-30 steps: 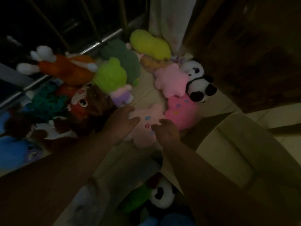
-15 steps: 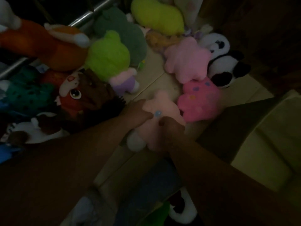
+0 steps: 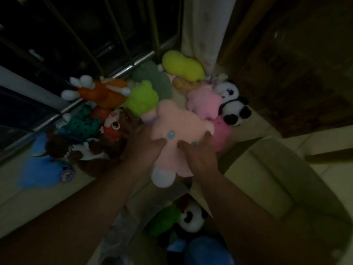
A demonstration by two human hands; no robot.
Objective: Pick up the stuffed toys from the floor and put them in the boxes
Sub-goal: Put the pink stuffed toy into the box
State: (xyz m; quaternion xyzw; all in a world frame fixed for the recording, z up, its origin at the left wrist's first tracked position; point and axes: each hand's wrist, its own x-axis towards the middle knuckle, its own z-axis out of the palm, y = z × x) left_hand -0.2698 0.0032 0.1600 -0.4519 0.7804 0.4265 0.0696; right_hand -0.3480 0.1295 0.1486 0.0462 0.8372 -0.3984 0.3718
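While your left hand and right hand clasp the pink toy, the box sits part-filled. Many toys crowd the floor.

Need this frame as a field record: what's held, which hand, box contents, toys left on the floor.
held: pale pink plush toy, up in front of the floor pile, not yet in the box
left hand: grips the toy's left side
right hand: grips its right side
box: open, flap out; holds boxed panda, green toy, blue toy
on floor: yellow toy, floor panda, pink star toy, orange toy, others
light: dim, details blurred
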